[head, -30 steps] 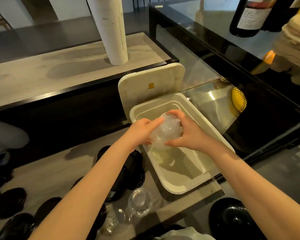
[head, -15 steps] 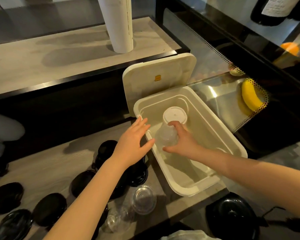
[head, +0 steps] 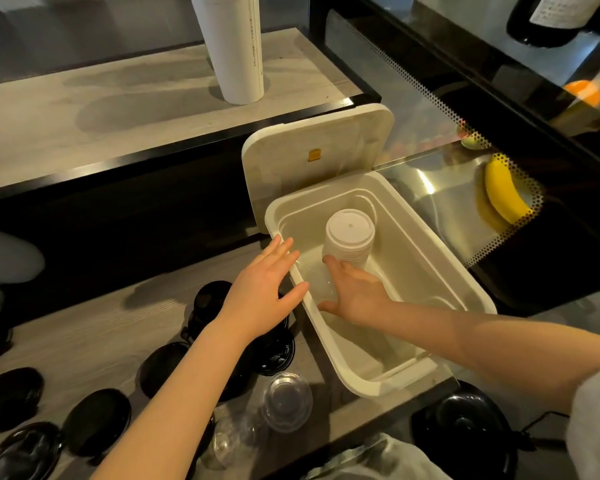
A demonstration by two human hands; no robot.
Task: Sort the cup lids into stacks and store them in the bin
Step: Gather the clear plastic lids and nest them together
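Hands apart: the left hand [head: 260, 289] lies with fingers straight and spread across the left rim of the bin [head: 465, 282], holding nothing. The right hand [head: 355, 294] is down inside the bin, forefinger and thumb spanning a clear lid stack [head: 317, 282] against the bin's left wall. Whether it is gripping that stack or letting go of it cannot be told.

Just beyond the right forefinger, in the bin's far half, a white lid stack [head: 349, 237] stands slightly tilted, close to the clear one. The bin's long axis runs away from the person, and its own cover [head: 316, 161] is propped upright at the far end.

What is left to sort lies left of the bin and on its near side: black lids [head: 94, 420] spread on the bench [head: 84, 327], and a clear dome lid [head: 286, 407] near the bin's near-left corner. All of these are closer to the left hand, so that hand is likely best placed for the next pick. Bare floor shows in the bin's near half for further stacks, though anything brought in has to clear the raised rim.
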